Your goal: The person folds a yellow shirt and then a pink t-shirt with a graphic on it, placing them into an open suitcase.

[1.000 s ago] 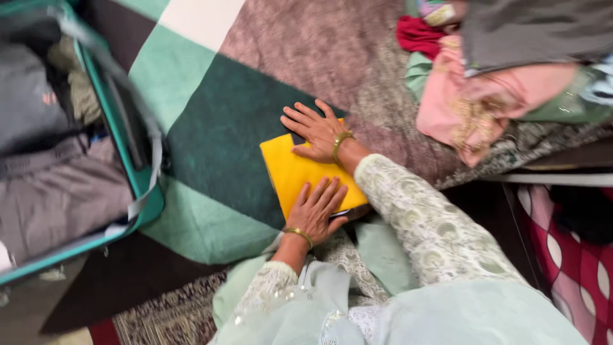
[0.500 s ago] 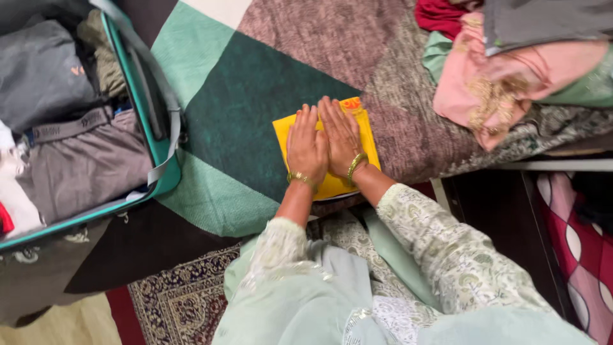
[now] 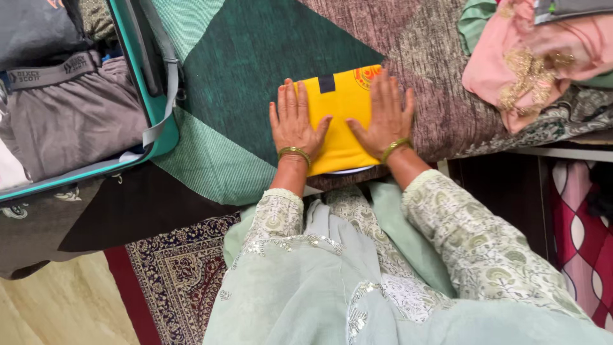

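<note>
pressing a folded yellow cloth flat on the bed, left hand and right hand open, gripping nothing, suitcase left of them.

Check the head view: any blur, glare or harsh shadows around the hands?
Head view: sharp on both hands, left hand and right hand, flat on the yellow folded cloth; soft even light, no glare, only faint shadows; suitcase cropped at the frame edge.

Two hands, left hand and right hand; one yellow folded garment; one suitcase; two bangles.
</note>
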